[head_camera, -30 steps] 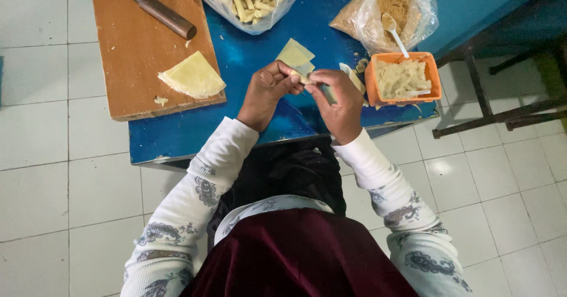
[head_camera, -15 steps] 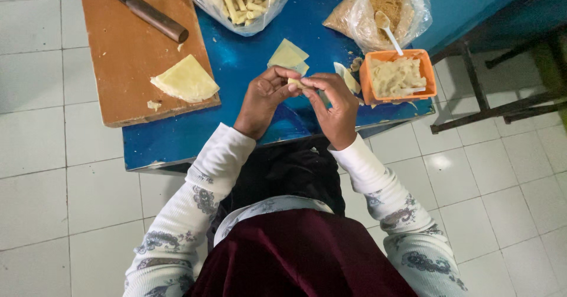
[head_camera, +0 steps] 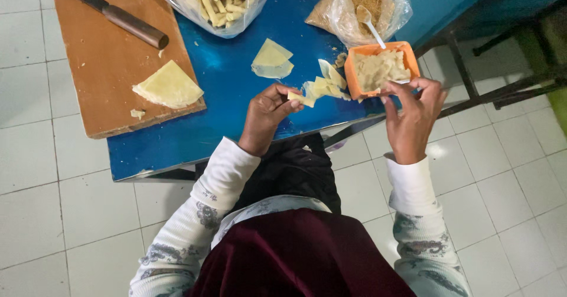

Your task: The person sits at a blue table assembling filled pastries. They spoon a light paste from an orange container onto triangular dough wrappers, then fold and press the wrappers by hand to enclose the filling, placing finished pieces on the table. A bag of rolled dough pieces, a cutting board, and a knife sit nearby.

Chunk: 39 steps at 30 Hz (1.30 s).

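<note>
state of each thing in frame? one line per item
left hand: pinching a small folded wrapper piece
right hand: fingertips at the orange tub's rim, holding nothing visible
orange tub: open, holding pale filling
white spoon: standing in the open bag of brown crumbs
bag of rolled sticks: open
knife: lying flat on the wooden board
wrapper stack: on the board, untouched

Soft, even light filled the scene, fairly bright and cool in tone, with only faint shadows under the hands and beside the board (head_camera: 118, 66). Glare sat on the glossy blue table (head_camera: 224, 78), on the clear bags and on the white floor tiles (head_camera: 35, 155). Focus was fair in the middle, while the maroon cloth at the bottom edge looked soft and the tile lines bowed slightly toward the edges.
</note>
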Each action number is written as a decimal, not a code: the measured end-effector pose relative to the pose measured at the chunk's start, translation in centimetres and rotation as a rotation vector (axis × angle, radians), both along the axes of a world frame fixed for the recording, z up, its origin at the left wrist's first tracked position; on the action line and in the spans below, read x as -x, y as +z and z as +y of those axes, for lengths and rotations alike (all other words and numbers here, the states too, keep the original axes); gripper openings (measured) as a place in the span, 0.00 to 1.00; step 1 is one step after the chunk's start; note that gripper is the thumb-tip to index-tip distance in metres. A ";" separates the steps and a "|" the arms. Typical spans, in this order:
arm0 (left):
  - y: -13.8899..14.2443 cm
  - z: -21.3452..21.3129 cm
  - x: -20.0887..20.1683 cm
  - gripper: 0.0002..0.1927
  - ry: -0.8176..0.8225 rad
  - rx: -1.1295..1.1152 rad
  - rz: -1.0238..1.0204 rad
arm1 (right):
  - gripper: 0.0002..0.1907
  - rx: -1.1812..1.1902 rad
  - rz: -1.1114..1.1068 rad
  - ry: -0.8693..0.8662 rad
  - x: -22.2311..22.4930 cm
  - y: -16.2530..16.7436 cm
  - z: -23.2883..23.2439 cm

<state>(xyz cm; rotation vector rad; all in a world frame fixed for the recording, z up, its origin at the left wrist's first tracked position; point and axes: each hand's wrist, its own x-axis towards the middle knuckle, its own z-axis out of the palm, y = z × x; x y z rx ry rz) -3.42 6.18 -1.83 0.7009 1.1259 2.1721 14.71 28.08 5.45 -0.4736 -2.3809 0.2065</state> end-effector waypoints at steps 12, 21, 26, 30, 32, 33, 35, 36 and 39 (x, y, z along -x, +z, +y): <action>-0.7 0.4 -0.5 0.08 0.028 0.059 -0.006 | 0.15 0.046 0.053 0.027 0.0 -0.7 -1.8; -0.5 0.5 -1.5 0.09 0.043 0.050 -0.022 | 0.22 0.115 0.086 0.296 2.3 0.0 -8.7; -0.2 0.0 -1.8 0.08 0.045 0.009 0.011 | 0.29 -0.065 0.034 0.299 3.2 0.5 -9.7; -0.2 -0.1 -2.0 0.08 0.056 0.018 0.025 | 0.29 -0.099 0.037 0.299 3.2 0.4 -9.9; -0.2 -0.2 -2.2 0.08 0.053 0.018 0.039 | 0.26 -0.001 0.039 0.323 3.3 0.1 -9.8; -0.2 -0.2 -2.2 0.08 0.052 0.017 0.047 | 0.24 0.047 0.042 0.335 3.5 0.0 -9.7; -0.1 -0.2 -2.3 0.09 0.052 0.016 0.058 | 0.20 0.315 0.053 0.473 3.6 0.0 -8.9; -0.1 -0.2 -2.2 0.09 0.052 0.016 0.064 | 0.17 0.449 0.060 0.541 3.6 0.0 -8.5; 0.1 -0.3 -2.3 0.08 0.051 -0.010 0.076 | 0.15 0.821 0.031 0.621 4.0 0.0 -7.9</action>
